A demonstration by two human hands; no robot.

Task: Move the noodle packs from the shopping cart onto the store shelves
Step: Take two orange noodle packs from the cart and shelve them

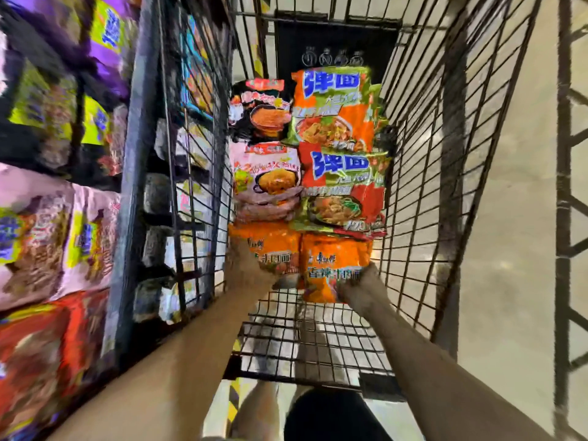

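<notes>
Between the shopping cart's (429,186) wire walls I see bare mesh nearest me; my left hand (248,268) and right hand (362,286) each grip an orange noodle pack (331,259).

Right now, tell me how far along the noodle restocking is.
Looks done: the shelves on the left already hold many packs, though which came from the cart is unclear. In hand: the left hand and right hand each grip an orange pack. Left: pink packs and red-green packs remain in the cart.
</notes>
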